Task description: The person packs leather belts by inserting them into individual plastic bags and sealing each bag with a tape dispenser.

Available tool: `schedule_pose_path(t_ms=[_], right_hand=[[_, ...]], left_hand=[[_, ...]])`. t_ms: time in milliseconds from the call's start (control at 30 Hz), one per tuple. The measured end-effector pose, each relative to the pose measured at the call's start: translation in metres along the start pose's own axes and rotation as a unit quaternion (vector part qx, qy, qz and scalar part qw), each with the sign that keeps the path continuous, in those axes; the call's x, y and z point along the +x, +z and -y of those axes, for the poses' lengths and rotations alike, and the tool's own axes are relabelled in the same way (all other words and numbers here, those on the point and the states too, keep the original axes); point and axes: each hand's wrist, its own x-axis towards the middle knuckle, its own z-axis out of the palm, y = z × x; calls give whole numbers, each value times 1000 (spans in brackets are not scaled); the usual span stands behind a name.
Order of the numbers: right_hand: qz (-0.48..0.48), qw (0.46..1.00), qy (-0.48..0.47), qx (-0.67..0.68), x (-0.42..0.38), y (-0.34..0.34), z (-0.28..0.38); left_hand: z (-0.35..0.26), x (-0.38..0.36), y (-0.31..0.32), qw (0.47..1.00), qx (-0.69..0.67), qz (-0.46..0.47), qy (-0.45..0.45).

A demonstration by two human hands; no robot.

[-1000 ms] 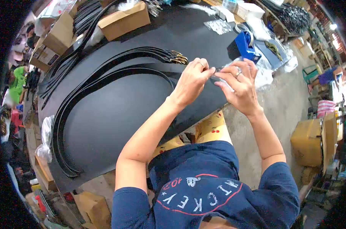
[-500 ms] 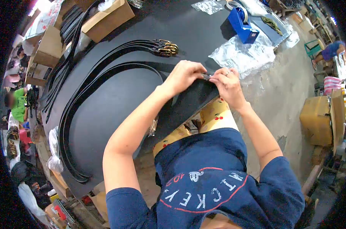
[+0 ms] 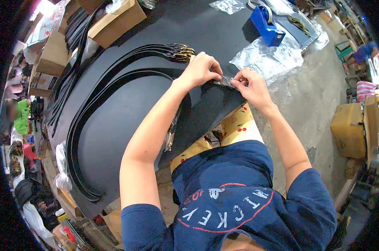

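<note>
My left hand (image 3: 201, 72) is closed in a pinch near the table's front edge. Facing it, my right hand (image 3: 251, 87) pinches the other side of a small piece of clear plastic (image 3: 226, 80), stretched between the fingertips. Whatever is inside the plastic is too small to make out. Black belts (image 3: 127, 76) curve across the dark table toward my left hand. Just behind that hand lie several gold-coloured buckles (image 3: 182, 51) on the belt ends.
At the back right stands a blue tape dispenser (image 3: 267, 28), beside clear plastic bags (image 3: 271, 58). Cardboard boxes (image 3: 116, 23) with more black straps (image 3: 74, 62) fill the left side. Another box (image 3: 348, 130) stands on the floor to the right.
My hands have moved slightly apart, and more clear plastic shows between them. The left hand has shifted up toward the buckles.
</note>
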Motion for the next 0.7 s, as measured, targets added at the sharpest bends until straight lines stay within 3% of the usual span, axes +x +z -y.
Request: schedule_pose_path(t_ms=[33, 100, 233, 367, 467, 567, 633, 700], right_hand=[[2, 1000, 8, -1, 1, 0, 1], [1, 1000, 7, -5, 1, 2, -2], [-16, 1000, -2, -11, 0, 3, -1], [-50, 998, -23, 5, -5, 10, -4], [-83, 993, -74, -42, -8, 8, 1], [-137, 982, -119, -49, -8, 10, -1], [-128, 988, -84, 29, -4, 1, 4], [-186, 973, -138, -16, 14, -26, 4]], left_hand=[[3, 2, -1, 1000, 0, 0, 0], [8, 6, -5, 974, -176, 102, -98], [6, 11, -7, 962, -184, 141, -146], [0, 13, -9, 971, -135, 148, -132], [-1, 11, -16, 959, -224, 114, -130], [-6, 6, -21, 961, -234, 79, -127], [-17, 1, -22, 957, -241, 35, -160], [-19, -3, -19, 949, -261, -5, -178]])
